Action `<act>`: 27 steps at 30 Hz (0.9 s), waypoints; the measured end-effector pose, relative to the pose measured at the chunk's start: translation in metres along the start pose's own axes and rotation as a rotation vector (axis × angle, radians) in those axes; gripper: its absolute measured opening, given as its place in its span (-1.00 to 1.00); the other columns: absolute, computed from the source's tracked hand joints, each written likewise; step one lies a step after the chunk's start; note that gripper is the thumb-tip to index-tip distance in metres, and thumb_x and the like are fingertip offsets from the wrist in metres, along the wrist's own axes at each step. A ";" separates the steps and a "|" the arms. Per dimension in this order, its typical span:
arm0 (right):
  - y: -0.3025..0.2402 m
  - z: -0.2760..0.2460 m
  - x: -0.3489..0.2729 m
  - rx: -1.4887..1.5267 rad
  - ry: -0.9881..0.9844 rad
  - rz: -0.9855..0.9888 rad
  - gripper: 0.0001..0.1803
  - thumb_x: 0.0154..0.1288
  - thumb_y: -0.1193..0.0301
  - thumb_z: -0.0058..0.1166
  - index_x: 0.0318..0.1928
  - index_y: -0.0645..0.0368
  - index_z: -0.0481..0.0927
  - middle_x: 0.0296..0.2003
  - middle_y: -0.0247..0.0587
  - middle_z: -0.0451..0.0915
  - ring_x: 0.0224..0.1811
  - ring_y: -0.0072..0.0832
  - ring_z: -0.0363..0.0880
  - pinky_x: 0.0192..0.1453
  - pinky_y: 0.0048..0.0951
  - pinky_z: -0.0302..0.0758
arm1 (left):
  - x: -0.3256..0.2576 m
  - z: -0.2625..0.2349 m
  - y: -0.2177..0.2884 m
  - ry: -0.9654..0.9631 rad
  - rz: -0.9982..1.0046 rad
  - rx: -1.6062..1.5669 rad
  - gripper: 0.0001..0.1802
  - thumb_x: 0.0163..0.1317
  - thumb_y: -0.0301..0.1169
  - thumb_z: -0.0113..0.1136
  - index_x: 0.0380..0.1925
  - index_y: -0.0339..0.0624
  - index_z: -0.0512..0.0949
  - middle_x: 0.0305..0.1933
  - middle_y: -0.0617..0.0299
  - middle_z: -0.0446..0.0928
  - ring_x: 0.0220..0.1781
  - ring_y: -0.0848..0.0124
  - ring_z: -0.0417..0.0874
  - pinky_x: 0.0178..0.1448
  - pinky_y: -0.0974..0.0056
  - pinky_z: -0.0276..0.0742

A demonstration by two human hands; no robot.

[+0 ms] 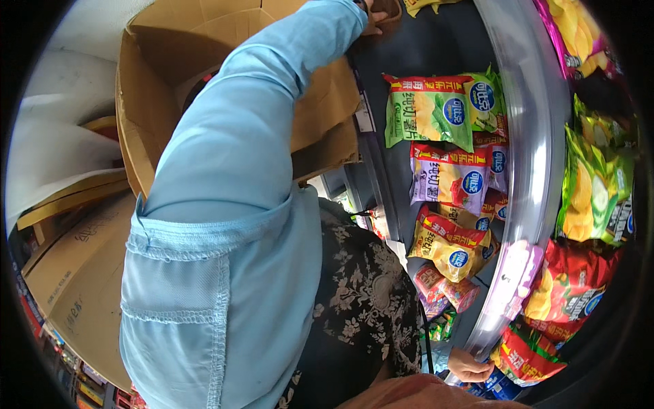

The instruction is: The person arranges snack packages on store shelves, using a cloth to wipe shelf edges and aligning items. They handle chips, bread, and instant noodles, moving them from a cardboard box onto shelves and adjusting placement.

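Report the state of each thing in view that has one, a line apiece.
Left hand: touching a brown item; grip unclear
Right hand: fingers bent, near a red bag
Large cardboard box: open
Green bag on dark shelf: puffed, no tear visible
Purple bag: puffed, no tear visible
Left blue sleeve: creased, down near the wrist

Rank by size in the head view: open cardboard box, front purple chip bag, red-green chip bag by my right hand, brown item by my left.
Open cardboard box
Front purple chip bag and red-green chip bag: too alike to rank
Brown item, cut off above
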State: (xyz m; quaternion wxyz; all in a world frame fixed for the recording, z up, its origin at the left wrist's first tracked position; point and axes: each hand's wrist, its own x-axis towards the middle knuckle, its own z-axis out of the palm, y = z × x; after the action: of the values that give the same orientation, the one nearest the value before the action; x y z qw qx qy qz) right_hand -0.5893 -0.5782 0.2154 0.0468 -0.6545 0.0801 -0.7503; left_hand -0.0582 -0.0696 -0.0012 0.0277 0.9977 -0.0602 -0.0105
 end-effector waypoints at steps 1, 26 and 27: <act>0.002 0.001 -0.001 0.044 0.016 0.013 -0.69 0.56 0.33 0.08 -0.15 0.40 0.69 -0.22 -0.13 0.67 -0.14 -0.36 0.62 0.13 -0.33 0.52 | -0.009 -0.013 0.009 -0.060 0.012 -0.003 -0.23 0.32 0.38 -0.03 0.52 0.62 0.26 0.73 -0.05 -0.17 0.68 -0.40 -0.31 0.57 -0.59 -0.38; 0.002 -0.014 0.002 0.071 -0.043 0.017 -0.54 0.57 0.17 0.05 0.13 0.36 0.56 0.05 0.11 0.60 0.02 -0.18 0.62 0.22 -0.17 0.50 | 0.004 0.015 0.069 -0.286 0.380 0.073 -0.23 0.33 0.11 0.11 0.55 0.43 0.27 0.71 0.11 -0.01 0.72 -0.14 -0.22 0.50 -0.69 -0.27; 0.003 -0.020 0.004 0.046 -0.064 0.021 -0.53 0.57 0.15 0.05 0.16 0.36 0.55 0.07 0.13 0.59 0.02 -0.16 0.62 0.22 -0.16 0.50 | 0.009 0.011 0.077 -0.315 0.370 0.053 -0.25 0.33 0.10 0.11 0.54 0.41 0.30 0.70 0.14 0.05 0.72 -0.13 -0.20 0.49 -0.70 -0.23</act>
State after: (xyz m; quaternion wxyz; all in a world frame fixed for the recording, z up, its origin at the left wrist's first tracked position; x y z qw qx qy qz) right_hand -0.6101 -0.5804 0.2159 0.0724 -0.6761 0.0680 -0.7300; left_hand -0.0583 -0.1476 -0.0084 -0.0070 0.9561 -0.2459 -0.1592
